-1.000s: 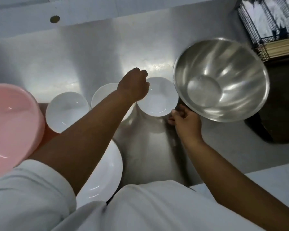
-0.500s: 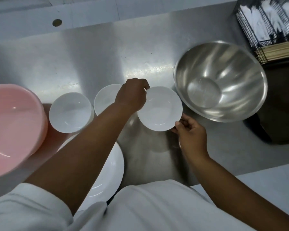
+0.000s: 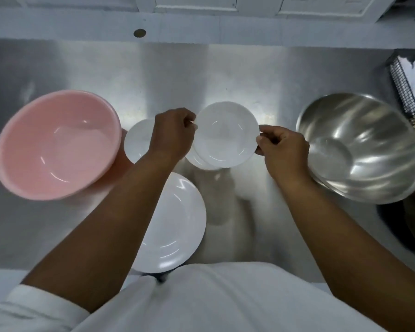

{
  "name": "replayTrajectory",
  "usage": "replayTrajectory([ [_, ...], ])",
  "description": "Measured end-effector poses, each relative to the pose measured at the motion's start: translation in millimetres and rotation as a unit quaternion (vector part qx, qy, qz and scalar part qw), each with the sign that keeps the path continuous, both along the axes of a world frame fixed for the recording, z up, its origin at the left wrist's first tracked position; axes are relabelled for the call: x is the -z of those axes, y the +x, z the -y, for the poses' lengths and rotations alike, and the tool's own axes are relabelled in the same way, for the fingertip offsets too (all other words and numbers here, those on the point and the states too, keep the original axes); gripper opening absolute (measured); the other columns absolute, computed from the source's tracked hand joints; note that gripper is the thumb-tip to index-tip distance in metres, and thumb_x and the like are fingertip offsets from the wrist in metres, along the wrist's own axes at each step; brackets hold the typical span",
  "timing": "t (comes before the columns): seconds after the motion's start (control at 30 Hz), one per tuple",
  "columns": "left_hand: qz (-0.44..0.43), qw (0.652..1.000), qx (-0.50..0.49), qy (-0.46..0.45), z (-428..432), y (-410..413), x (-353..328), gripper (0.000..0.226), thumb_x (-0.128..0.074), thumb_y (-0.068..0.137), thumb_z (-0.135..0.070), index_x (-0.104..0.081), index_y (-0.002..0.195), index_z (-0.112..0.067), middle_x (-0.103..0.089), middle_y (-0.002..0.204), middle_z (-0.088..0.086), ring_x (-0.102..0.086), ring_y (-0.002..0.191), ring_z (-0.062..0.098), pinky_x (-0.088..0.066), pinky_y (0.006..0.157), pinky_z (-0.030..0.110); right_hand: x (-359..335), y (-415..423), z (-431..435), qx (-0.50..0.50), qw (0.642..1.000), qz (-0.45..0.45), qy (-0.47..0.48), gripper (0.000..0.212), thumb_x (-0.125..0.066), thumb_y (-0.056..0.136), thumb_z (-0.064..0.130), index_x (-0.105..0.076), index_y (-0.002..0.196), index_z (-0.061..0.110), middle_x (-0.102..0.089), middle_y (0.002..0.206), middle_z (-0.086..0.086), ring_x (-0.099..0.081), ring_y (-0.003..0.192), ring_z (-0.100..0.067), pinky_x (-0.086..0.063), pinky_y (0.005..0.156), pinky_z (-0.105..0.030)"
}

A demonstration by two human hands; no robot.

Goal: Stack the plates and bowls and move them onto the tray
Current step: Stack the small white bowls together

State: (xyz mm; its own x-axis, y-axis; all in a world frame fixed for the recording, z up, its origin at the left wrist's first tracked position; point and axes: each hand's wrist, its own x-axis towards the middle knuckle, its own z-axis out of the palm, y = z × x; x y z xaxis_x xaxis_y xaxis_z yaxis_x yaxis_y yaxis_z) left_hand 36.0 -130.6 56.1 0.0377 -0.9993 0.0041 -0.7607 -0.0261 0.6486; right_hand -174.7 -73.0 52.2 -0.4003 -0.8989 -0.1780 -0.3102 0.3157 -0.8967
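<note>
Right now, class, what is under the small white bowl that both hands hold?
Under the held bowl the rim of another white bowl shows at its lower left, on the steel counter. The rest of that bowl is covered.

Both hands, left hand (image 3: 171,133) and right hand (image 3: 283,147), pinch a small white bowl (image 3: 225,135) by its rim at frame centre, above another bowl (image 3: 198,161).

A small white bowl (image 3: 225,134) sits over another white bowl (image 3: 197,161) at centre. A large pink plastic basin (image 3: 58,144) lies left, a large steel mixing bowl (image 3: 362,149) right. A white dinner plate (image 3: 177,224) lies near.
</note>
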Motion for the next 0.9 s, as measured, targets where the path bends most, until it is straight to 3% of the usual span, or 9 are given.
replayTrajectory([
  [0.13,-0.009,0.998,-0.031,0.057,-0.9,23.3,16.0,0.024,-0.062,0.088,-0.013,-0.074,0.109,-0.01,-0.076,0.104,0.009,-0.072,0.089,0.023,-0.053,0.093,0.028,9.1,18.5,29.6,-0.052,0.997,-0.049,0.019,0.027,-0.062,0.083,0.004,-0.074,0.073,0.027,-0.073,0.069,0.004,-0.076,0.073,-0.023,-0.059,0.086,-0.043],
  [0.2,-0.007,0.996,-0.03,0.083,-2.0,28.7,25.5,0.025,-0.06,0.088,-0.009,-0.074,0.108,-0.01,-0.077,0.1,0.01,-0.073,0.086,0.024,-0.053,0.093,0.028,16.6,24.3,37.2,-0.064,0.995,-0.069,0.033,0.031,-0.061,0.082,0.001,-0.07,0.07,0.029,-0.076,0.075,-0.009,-0.075,0.075,-0.03,-0.059,0.085,-0.046],
  [0.3,0.005,0.993,-0.031,0.115,-1.2,31.9,36.1,0.027,-0.062,0.089,-0.008,-0.073,0.113,-0.009,-0.075,0.109,0.012,-0.07,0.098,0.027,-0.047,0.098,0.025,26.3,28.9,45.8,-0.078,0.992,-0.088,0.055,0.025,-0.06,0.082,0.0,-0.071,0.069,0.019,-0.077,0.081,-0.012,-0.074,0.077,-0.032,-0.058,0.086,-0.046],
  [0.43,0.01,0.989,-0.032,0.141,-1.0,30.6,44.6,0.026,-0.063,0.088,-0.008,-0.074,0.111,-0.009,-0.075,0.105,0.011,-0.068,0.1,0.027,-0.043,0.092,0.023,33.7,29.6,50.9,-0.093,0.986,-0.114,0.075,0.023,-0.059,0.085,0.002,-0.078,0.092,0.012,-0.078,0.089,-0.008,-0.074,0.08,-0.029,-0.057,0.089,-0.041],
  [0.6,-0.008,0.99,-0.032,0.139,-2.8,29.6,48.3,0.027,-0.063,0.087,-0.007,-0.072,0.113,-0.008,-0.075,0.106,0.013,-0.07,0.096,0.029,-0.05,0.099,0.031,41.7,27.9,48.2,-0.121,0.98,-0.142,0.068,0.022,-0.058,0.087,0.004,-0.079,0.092,0.012,-0.078,0.087,-0.008,-0.073,0.079,-0.031,-0.057,0.088,-0.043],
  [0.7,-0.017,0.989,-0.046,0.138,-6.0,31.3,46.6,0.032,-0.064,0.089,-0.013,-0.068,0.12,-0.009,-0.075,0.107,0.01,-0.069,0.1,0.026,-0.041,0.1,0.023,42.6,26.1,49.2,-0.129,0.975,-0.168,0.063,0.022,-0.059,0.089,0.009,-0.077,0.102,0.01,-0.078,0.097,-0.009,-0.073,0.091,-0.03,-0.052,0.097,-0.035],
  [0.8,-0.006,0.993,-0.074,0.09,-14.8,41.3,38.8,0.034,-0.062,0.09,-0.017,-0.066,0.123,-0.008,-0.074,0.112,0.01,-0.065,0.11,0.025,-0.037,0.1,0.023,33.0,30.3,55.3,-0.137,0.964,-0.228,0.019,0.028,-0.061,0.092,0.015,-0.072,0.117,0.009,-0.076,0.111,-0.008,-0.067,0.11,-0.023,-0.041,0.098,-0.02],
  [0.9,-0.003,0.99,-0.128,0.065,-30.9,64.1,33.3,0.036,-0.064,0.089,-0.021,-0.067,0.123,-0.01,-0.074,0.11,0.008,-0.064,0.111,0.024,-0.038,0.1,0.026,23.7,47.5,69.8,-0.18,0.946,-0.265,-0.05,0.027,-0.061,0.092,0.016,-0.072,0.116,0.01,-0.075,0.106,-0.009,-0.067,0.106,-0.025,-0.044,0.094,-0.024],
])
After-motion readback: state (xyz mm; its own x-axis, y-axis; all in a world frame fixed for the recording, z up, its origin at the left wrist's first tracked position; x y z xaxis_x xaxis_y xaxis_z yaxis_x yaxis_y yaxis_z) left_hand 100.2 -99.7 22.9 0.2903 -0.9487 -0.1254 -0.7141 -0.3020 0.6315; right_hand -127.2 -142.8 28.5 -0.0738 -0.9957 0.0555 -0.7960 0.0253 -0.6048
